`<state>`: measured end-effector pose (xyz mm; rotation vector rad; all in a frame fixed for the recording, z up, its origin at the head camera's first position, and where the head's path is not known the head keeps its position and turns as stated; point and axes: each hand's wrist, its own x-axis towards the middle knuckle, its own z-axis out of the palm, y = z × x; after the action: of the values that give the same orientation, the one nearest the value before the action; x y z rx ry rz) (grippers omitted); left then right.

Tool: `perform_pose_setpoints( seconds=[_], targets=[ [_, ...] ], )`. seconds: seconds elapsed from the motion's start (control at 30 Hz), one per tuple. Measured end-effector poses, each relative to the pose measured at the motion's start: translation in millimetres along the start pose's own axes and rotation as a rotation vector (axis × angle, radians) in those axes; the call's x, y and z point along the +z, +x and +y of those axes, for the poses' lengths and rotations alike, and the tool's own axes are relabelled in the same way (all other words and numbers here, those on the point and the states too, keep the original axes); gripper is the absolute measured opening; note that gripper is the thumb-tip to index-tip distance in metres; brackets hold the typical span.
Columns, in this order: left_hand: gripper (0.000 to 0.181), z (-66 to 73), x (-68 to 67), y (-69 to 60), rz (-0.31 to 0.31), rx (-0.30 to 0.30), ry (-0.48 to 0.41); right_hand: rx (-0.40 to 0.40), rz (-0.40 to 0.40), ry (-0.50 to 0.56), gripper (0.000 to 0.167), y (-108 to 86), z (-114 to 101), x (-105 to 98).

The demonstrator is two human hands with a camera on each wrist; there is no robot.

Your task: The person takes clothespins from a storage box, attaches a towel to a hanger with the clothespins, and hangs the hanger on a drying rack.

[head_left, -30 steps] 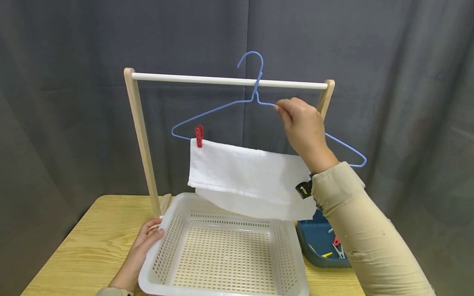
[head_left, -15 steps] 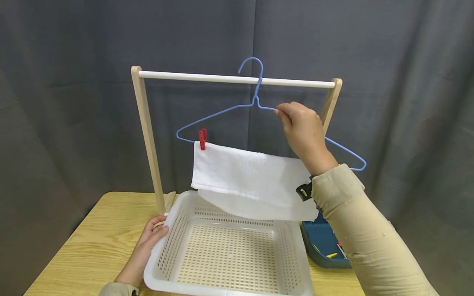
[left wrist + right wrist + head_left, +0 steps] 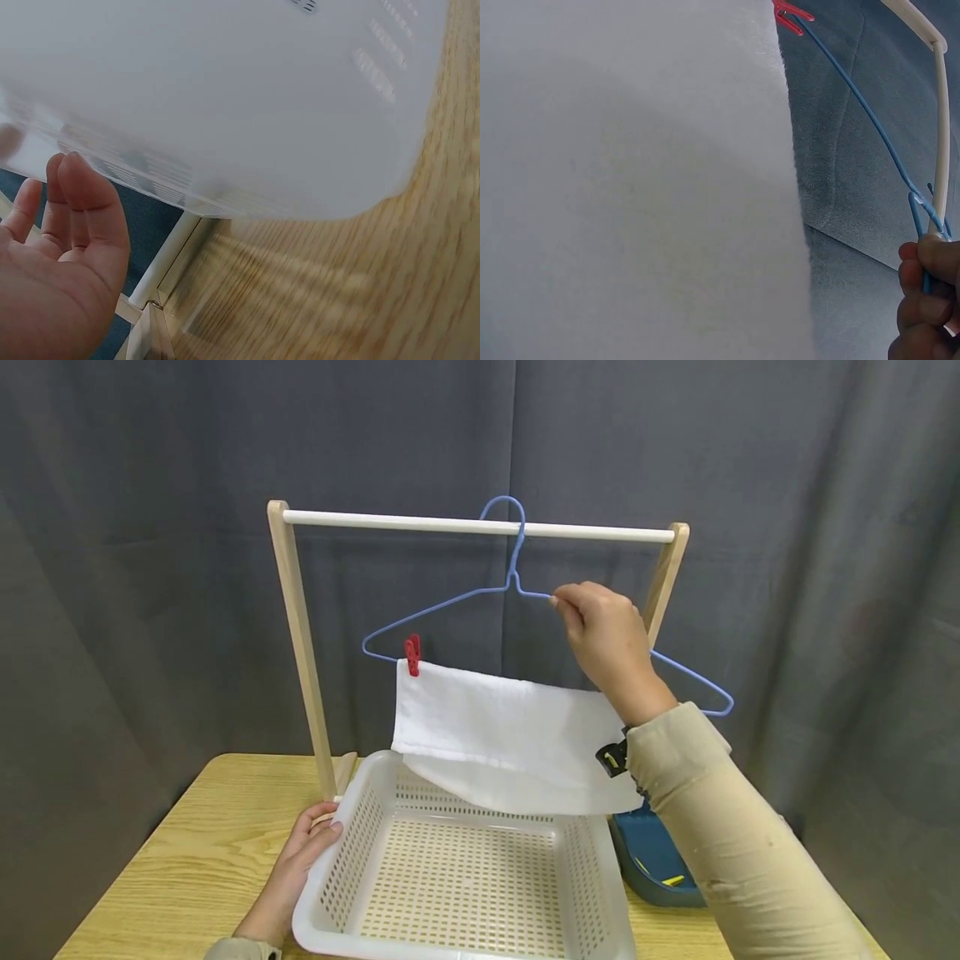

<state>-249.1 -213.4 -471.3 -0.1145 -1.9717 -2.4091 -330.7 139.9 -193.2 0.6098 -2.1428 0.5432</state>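
A blue clothes hanger [image 3: 450, 602] is pinched on its right shoulder by my right hand [image 3: 611, 635]. The hook arches over the white bar [image 3: 405, 522] of the wooden rack, its tip behind the bar. From the hanger's lower wire hangs a white towel [image 3: 495, 718], with a red clothes peg [image 3: 412, 655] at its left corner. My arm covers the towel's right corner. In the right wrist view the towel fills much of the picture. My left hand [image 3: 296, 860] rests against the left rim of a white plastic basket [image 3: 322, 877]; its fingers [image 3: 90, 187] touch the basket's side.
A dark blue tray [image 3: 652, 852] with yellow pegs stands right of the basket, partly behind my sleeve. The rack's left post [image 3: 300, 652] stands behind the basket's left corner. A grey curtain [image 3: 150, 568] hangs behind the wooden table [image 3: 172, 843].
My right hand has lowered the hanger with the towel, and the hook, earlier above and in front of the bar, now goes over it. My left hand stays at the basket.
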Motion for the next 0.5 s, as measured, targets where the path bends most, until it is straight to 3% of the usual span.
perform_pose_setpoints(
  seconds=[0.5],
  targets=[
    [0.030,-0.4,-0.8,-1.9,-0.008,-0.010,-0.024,-0.002,-0.030,0.007,0.015,-10.3,-0.4,4.9]
  ],
)
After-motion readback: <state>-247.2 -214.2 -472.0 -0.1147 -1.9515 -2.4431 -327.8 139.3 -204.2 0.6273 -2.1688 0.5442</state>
